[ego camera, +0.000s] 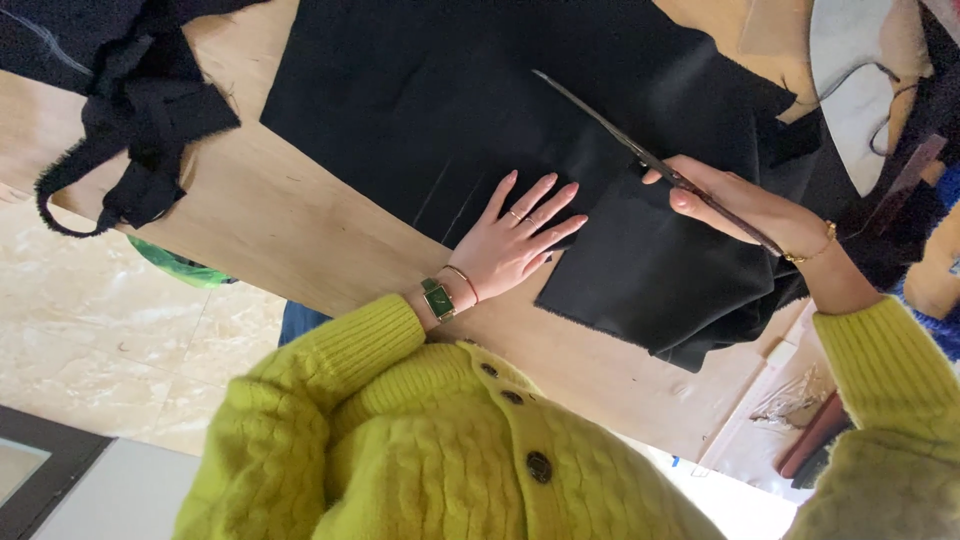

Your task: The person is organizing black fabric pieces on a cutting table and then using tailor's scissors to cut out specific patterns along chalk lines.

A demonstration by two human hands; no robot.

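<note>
A large piece of black fabric (430,110) lies spread on a wooden table (290,230). My left hand (515,240) rests flat on the fabric near its edge, fingers apart, with a ring, a bracelet and a green-faced watch on the wrist. My right hand (745,205) grips a long pair of scissors (610,125), whose blades lie across the cloth and point away from me. A cut section of the fabric (650,280) hangs toward the table's near edge below the scissors.
A strip of black fabric scraps (140,130) trails over the table's left edge. Pale tiled floor (110,330) shows below the table. Clutter and a plastic-wrapped item (795,405) sit at the right. My yellow-green knitted cardigan (450,450) fills the foreground.
</note>
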